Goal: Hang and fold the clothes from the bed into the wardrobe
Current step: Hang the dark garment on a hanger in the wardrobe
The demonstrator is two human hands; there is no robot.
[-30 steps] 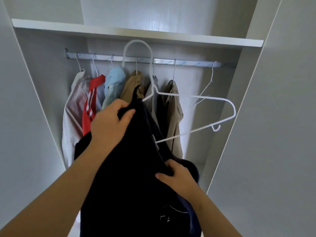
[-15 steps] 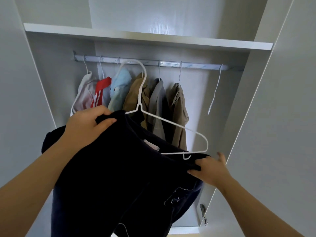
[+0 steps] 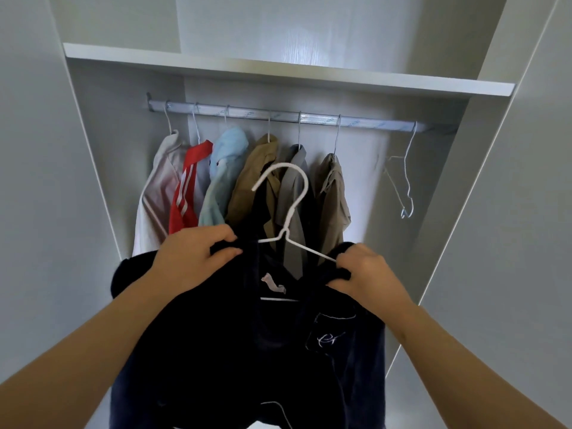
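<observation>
Facing the wardrobe (image 3: pixel 93 181), I have its rail (image 3: pixel 371 122) above and beyond both hands. Hung clothes (image 3: pixel 247 181) fill its left and middle, and a bare hanger (image 3: pixel 405 181) hangs near its right end. A free stretch of rail lies between that and the last khaki shirt (image 3: pixel 332 193).

The navy top (image 3: pixel 232 335) hangs in front of me, below the rail, spread between my hands. Its hanger (image 3: pixel 307 186) lies with its long axis across me, sloping down toward my right, and its hook stands up between my hands, well short of the rail.

My left hand (image 3: pixel 192 258) grips the top's left shoulder, fingers clamped on cloth. My right hand (image 3: pixel 368 274) grips the other shoulder, fingers curled round cloth and, I think, the hanger's arm end, which is hidden there. The right hand is nearer the free stretch, so I judge the lift goes up and rightward.
</observation>
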